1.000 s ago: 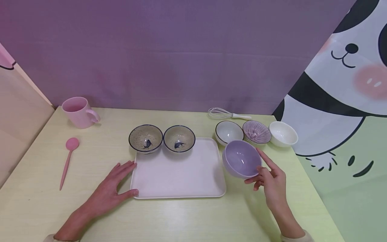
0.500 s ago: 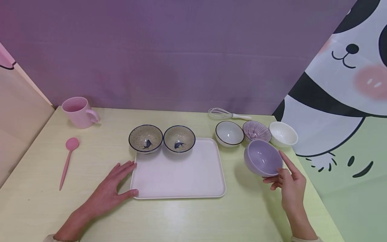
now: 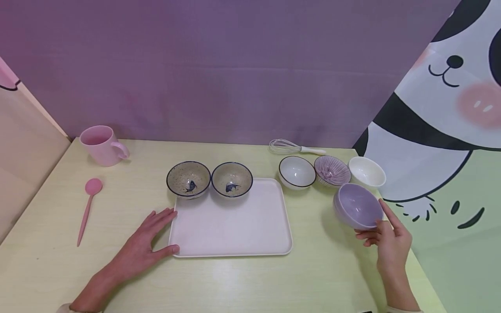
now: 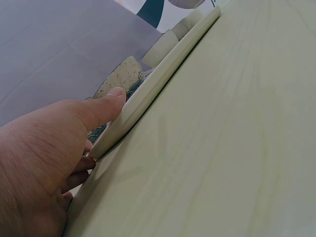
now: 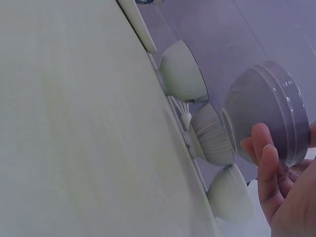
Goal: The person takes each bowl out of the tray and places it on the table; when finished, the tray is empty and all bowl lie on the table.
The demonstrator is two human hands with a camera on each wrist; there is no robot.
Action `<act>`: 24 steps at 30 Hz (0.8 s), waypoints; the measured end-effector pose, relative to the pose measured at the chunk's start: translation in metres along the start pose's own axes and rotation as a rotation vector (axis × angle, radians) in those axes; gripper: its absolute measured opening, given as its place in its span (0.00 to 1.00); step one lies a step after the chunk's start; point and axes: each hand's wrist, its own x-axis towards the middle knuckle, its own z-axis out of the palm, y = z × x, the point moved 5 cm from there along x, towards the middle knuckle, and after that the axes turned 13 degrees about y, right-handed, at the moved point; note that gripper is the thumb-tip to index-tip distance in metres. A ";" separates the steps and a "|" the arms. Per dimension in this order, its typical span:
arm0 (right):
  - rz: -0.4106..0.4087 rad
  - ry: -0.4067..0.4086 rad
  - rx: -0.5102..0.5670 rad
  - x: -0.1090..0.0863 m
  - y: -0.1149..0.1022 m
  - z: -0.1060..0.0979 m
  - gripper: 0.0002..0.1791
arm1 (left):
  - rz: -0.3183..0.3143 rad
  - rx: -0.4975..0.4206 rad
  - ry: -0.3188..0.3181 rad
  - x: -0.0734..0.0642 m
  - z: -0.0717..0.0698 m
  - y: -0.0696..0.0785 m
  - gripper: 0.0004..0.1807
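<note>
My right hand [image 3: 393,243] grips a plain purple bowl [image 3: 358,206] by its right side, held above the table in front of the other bowls; the right wrist view shows the purple bowl [image 5: 266,108] off the tabletop, with fingers under it. My left hand [image 3: 145,243] rests at the left edge of a white rectangular tray [image 3: 235,230], its fingers spread and the thumb on the rim. In the left wrist view the thumb of the left hand [image 4: 54,153] touches the tray's rim [image 4: 153,84]. Two speckled bowls with blue fish, a left one [image 3: 188,180] and a right one [image 3: 232,180], stand at the tray's back edge.
A dark-rimmed white bowl [image 3: 297,173], a purple-striped bowl [image 3: 332,170] and a white bowl [image 3: 367,173] stand in a row at the back right. Behind them lies a whisk [image 3: 295,147]. A pink mug [image 3: 101,145] and pink spoon [image 3: 91,200] are at the left.
My right hand has carried the purple bowl to the right, from beside the tray to in front of the striped and white bowls. The left hand and tray have stayed nearly still.
</note>
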 end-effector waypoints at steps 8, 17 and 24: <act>0.005 0.037 -0.002 0.014 0.004 -0.013 0.31 | -0.006 -0.003 -0.001 -0.001 -0.001 0.001 0.47; 0.088 0.065 -0.057 0.029 0.011 -0.026 0.31 | -0.005 0.000 -0.002 -0.001 -0.001 0.001 0.47; 0.164 0.086 -0.070 0.038 0.016 -0.036 0.34 | 0.003 0.000 0.002 0.000 -0.001 0.000 0.47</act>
